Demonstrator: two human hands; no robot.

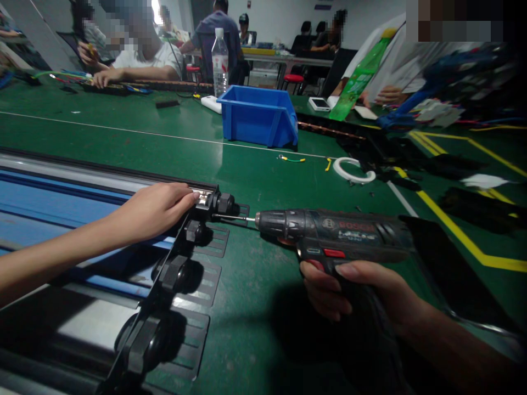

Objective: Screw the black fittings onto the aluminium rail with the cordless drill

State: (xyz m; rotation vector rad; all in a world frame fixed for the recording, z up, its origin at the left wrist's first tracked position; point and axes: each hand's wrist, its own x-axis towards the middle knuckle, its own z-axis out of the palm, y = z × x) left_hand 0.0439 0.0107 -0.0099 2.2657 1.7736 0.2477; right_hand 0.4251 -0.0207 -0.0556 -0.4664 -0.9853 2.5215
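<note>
Wrapped around the handle of a black cordless drill [325,227] is my right hand [362,291], its index finger at the red trigger. The drill lies level, its long thin bit [234,218] pointing left to the end plate [162,258] of a long metal enclosure [82,211]. Whether the tip sits in a screw, I cannot tell. My left hand [167,206] rests on the enclosure's far corner, fingers together, thumb against a shiny metal piece [202,198]; anything under the fingers is hidden. Several black cable glands [177,273] stick out from the end plate.
Behind the enclosure stand a blue bin [259,118], a clear water bottle [219,66] and a green bottle [362,79]. A white ring [353,170] and a short green wire [292,159] lie on the green table [247,329]. Other people sit across the table.
</note>
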